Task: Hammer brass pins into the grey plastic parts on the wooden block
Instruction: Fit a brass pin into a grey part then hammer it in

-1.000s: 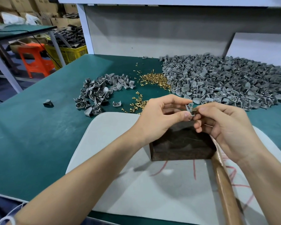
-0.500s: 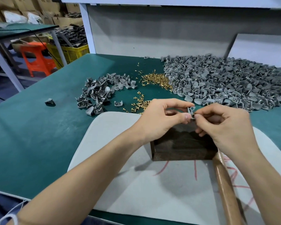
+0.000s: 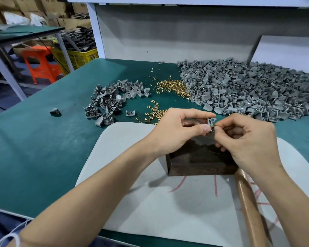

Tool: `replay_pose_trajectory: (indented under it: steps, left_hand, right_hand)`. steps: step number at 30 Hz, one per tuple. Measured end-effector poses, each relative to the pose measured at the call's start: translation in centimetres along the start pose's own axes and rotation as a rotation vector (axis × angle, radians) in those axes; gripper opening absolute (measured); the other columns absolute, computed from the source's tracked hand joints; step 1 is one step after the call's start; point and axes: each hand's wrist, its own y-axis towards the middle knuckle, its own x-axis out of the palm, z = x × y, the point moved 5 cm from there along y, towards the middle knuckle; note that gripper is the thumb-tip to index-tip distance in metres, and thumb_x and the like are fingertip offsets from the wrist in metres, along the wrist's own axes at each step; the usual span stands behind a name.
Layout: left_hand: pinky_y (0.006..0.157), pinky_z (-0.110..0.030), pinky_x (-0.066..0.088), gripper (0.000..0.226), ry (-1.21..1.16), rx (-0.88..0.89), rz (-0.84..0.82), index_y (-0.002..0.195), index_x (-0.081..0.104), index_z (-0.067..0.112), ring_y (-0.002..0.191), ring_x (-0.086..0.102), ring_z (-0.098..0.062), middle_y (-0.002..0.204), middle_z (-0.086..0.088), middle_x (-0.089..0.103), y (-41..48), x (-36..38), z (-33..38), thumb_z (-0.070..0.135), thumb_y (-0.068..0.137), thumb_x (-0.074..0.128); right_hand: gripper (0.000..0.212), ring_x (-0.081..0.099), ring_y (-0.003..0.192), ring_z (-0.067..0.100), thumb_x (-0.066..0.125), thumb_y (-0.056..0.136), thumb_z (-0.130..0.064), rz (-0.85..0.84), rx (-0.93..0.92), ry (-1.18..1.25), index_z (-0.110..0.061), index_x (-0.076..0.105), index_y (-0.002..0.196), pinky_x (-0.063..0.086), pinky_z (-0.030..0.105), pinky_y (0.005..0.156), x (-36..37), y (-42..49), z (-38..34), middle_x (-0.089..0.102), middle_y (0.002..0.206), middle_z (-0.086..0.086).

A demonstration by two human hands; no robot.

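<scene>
Head view: left hand (image 3: 175,132) pinches a grey plastic part (image 3: 210,122) between thumb and forefinger over the wooden block (image 3: 194,161), whose far edge both hands cover. Right hand (image 3: 246,139), fingers curled, pinches at the part's lower edge; whether a pin sits between those fingertips is too small to tell. Hammer handle (image 3: 248,202) runs beneath the right forearm, head hidden; beyond the hands on the bench (image 3: 34,139) lie brass pins (image 3: 173,86) and a heap of grey parts (image 3: 257,90).

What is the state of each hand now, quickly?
Left hand: closed, pinching the grey plastic part.
Right hand: closed, pinching the same part's lower edge; whether it holds anything else cannot be told.
</scene>
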Motion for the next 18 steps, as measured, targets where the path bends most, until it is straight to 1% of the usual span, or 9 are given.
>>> replay_pose_trajectory:
  steps: [6,10,12,13,15,16,17,18]
  left_hand:
    - [0.081,-0.018,0.053,0.036,-0.001,0.003,0.001,0.115,0.062,0.014,0.08,0.064,-0.004,0.095,-0.009,0.068,-0.1,0.0,0.0,-0.004,0.084,0.064]
    - [0.079,-0.018,0.052,0.034,-0.019,-0.008,0.015,0.116,0.063,0.009,0.076,0.064,-0.004,0.088,-0.004,0.067,0.0,0.0,0.2,-0.004,0.085,0.064]
    - [0.079,-0.018,0.052,0.03,-0.013,-0.009,0.02,0.112,0.064,0.006,0.075,0.063,-0.005,0.086,-0.001,0.066,-0.1,0.0,0.3,-0.004,0.084,0.064]
    - [0.079,-0.017,0.051,0.029,0.0,-0.006,0.018,0.11,0.065,0.007,0.074,0.062,-0.005,0.085,0.0,0.066,-0.1,0.1,0.3,-0.005,0.083,0.065]
    - [0.077,-0.015,0.05,0.027,0.004,-0.003,0.01,0.105,0.065,0.008,0.072,0.064,-0.005,0.081,0.003,0.065,-0.2,0.2,0.4,-0.005,0.082,0.067]
    - [0.077,-0.015,0.05,0.026,-0.005,-0.004,0.009,0.104,0.065,0.009,0.071,0.065,-0.005,0.079,0.004,0.065,-0.2,0.1,0.4,-0.006,0.082,0.067]
    - [0.077,-0.014,0.05,0.026,-0.013,-0.004,0.012,0.102,0.065,0.009,0.071,0.065,-0.006,0.078,0.005,0.065,-0.2,0.1,0.5,-0.006,0.081,0.067]
    - [0.077,-0.014,0.05,0.026,-0.017,-0.005,0.016,0.102,0.065,0.009,0.071,0.065,-0.006,0.078,0.005,0.064,-0.2,0.0,0.5,-0.006,0.081,0.067]
  right_hand:
    - [0.021,0.06,0.042,0.012,0.069,0.076,-0.003,-0.031,-0.007,0.011,-0.021,0.065,0.067,0.051,0.024,0.043,0.1,0.1,0.1,0.065,0.055,-0.003]
    - [0.022,0.062,0.044,0.013,0.067,0.078,-0.003,-0.035,0.008,0.039,-0.022,0.065,0.069,0.053,0.024,0.046,0.1,0.2,0.1,0.065,0.058,-0.002]
    - [0.016,0.063,0.047,0.012,0.068,0.08,-0.011,-0.025,0.002,0.042,-0.023,0.066,0.07,0.055,0.027,0.049,-0.1,0.2,-0.1,0.066,0.059,-0.003]
    - [0.01,0.063,0.048,0.013,0.066,0.081,-0.02,-0.01,-0.009,0.021,-0.023,0.067,0.071,0.056,0.031,0.052,-0.4,0.3,-0.3,0.066,0.057,-0.004]
    - [0.021,0.063,0.053,0.019,0.057,0.081,-0.034,0.069,-0.017,-0.054,-0.02,0.068,0.071,0.054,0.04,0.057,-1.3,0.4,-0.4,0.063,0.054,-0.004]
    - [0.025,0.062,0.055,0.022,0.053,0.082,-0.035,0.13,0.003,-0.101,-0.018,0.068,0.072,0.052,0.04,0.062,-2.0,0.6,-0.1,0.062,0.055,-0.004]
    - [0.026,0.061,0.058,0.025,0.052,0.082,-0.033,0.199,0.038,-0.182,-0.016,0.067,0.071,0.048,0.033,0.064,-2.8,0.9,0.5,0.061,0.056,-0.004]
    - [0.023,0.059,0.061,0.025,0.051,0.083,-0.031,0.247,0.085,-0.296,-0.017,0.065,0.07,0.041,0.027,0.063,-3.5,1.2,1.2,0.06,0.057,-0.004]
